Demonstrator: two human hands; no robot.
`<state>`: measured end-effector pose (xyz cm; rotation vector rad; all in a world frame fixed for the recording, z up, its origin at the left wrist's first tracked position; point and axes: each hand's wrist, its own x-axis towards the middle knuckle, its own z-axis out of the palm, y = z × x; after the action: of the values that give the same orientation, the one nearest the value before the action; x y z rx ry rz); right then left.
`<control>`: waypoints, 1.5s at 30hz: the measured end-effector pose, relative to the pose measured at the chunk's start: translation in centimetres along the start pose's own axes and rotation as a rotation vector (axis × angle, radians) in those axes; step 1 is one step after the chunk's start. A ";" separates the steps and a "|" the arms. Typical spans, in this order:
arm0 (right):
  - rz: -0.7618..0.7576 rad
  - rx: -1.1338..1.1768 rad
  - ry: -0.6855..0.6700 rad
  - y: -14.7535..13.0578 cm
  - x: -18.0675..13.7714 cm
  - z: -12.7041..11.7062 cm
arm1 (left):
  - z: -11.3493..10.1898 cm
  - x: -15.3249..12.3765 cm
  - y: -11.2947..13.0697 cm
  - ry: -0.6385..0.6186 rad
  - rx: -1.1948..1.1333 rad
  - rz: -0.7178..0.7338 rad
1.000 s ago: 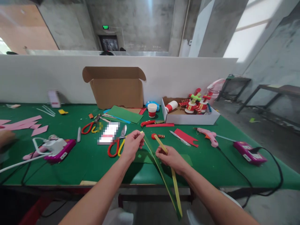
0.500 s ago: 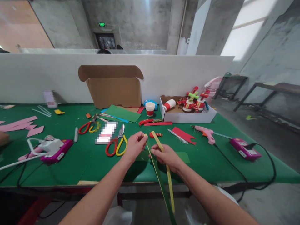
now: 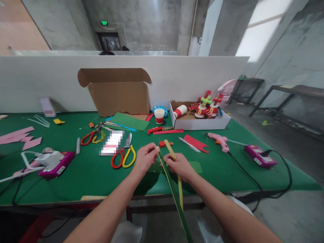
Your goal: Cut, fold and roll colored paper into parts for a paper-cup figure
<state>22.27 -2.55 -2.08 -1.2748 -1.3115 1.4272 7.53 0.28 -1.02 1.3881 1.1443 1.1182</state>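
My left hand [image 3: 144,158] pinches the upper end of a long green paper strip [image 3: 175,196], whose light yellow tip shows at the fingertips. The strip slants down past the table's front edge. My right hand [image 3: 180,166] is closed around a yellow paper strip [image 3: 170,149], which sticks up above the fingers and hangs down below them. Both strips are close together between my hands, and the right fingertips are beside the green one. Beneath my hands a green paper piece [image 3: 196,167] lies on the table. Just beyond them is a small red coiled piece [image 3: 162,144].
Scissors [image 3: 128,152] with red and yellow handles lie left of my hands. A pink glue gun [image 3: 219,140] and a purple power strip [image 3: 260,157] are at right. Behind stand a paper cup [image 3: 159,116] and a white box [image 3: 202,125] of crafts. Green paper sheets [image 3: 130,121] lie farther back.
The view has shifted slightly. The green strip has turned, showing more of its green face, and the lower parts of both strips have moved closer together. Another person's hand has left the left edge.
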 end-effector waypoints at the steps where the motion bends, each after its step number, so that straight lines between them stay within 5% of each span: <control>1: 0.004 0.003 0.010 -0.1 0.0 0.0 | 0.0 0.0 0.0 0.003 -0.005 -0.003; 15: 0.114 0.113 0.038 -0.3 0.2 -0.4 | -1.0 0.5 -0.1 0.009 -0.040 -0.046; 28: 0.135 0.301 0.018 0.0 1.3 -1.4 | -0.4 0.6 -0.6 -0.155 -0.043 -0.175; 37: 0.151 0.248 0.100 0.0 1.3 -1.1 | 0.2 0.4 -0.8 -0.129 0.031 -0.200; 45: 0.138 0.202 0.034 0.0 0.7 -0.1 | 0.6 0.4 -0.6 -0.059 0.030 -0.177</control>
<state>22.27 -1.81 -2.23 -1.2674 -1.0447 1.5829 8.15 0.65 -1.70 1.3059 1.2204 0.9325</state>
